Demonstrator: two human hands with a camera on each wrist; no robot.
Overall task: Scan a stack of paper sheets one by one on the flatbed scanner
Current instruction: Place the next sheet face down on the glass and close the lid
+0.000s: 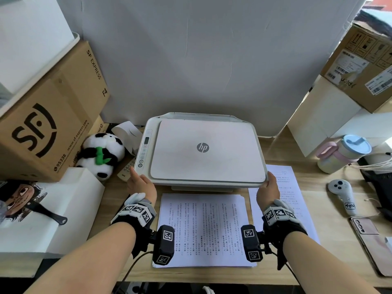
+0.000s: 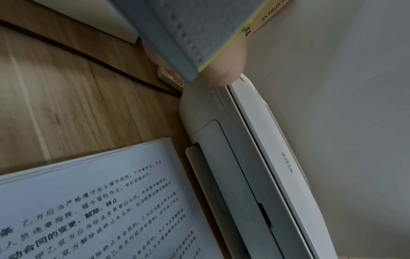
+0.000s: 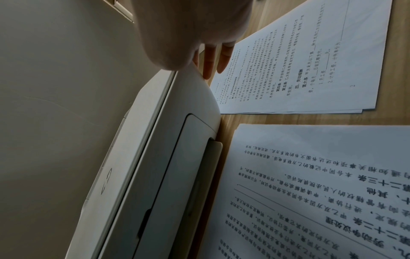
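Shut scanner [image 1: 203, 149] at the middle of the desk [image 1: 318, 200], lid flat; stack of sheets [image 1: 203, 228] printed side up just in front of it, a smaller pile [image 1: 297, 187] off to its right side, partly tucked beside the scanner's corner. Left hand [image 1: 141, 183] at the front left corner of the scanner, right hand [image 1: 269, 187] at the front right corner. Grip on both sides relaxed, fingers fairly straight, touching the casing and closing round nothing. Likely step: hands set at the lid edge, lid not yet raised, whether a sheet lies under it not visible. Next move probably calls for fingertips hooked under the lid's front lip, an even lift on both sides, then a single sheet peeled off the stack without dragging its neighbours. From the head: both hands, the whole layout, a toy panda [image 1: 101, 155] left of the scanner. From the right wrist: fingers [image 3: 208, 68] reaching down past the scanner's corner toward the smaller pile, hidden from above. From the left wrist: only a thumb tip [image 2: 224, 73] against the corner, the rest blocked by the wrist mount.
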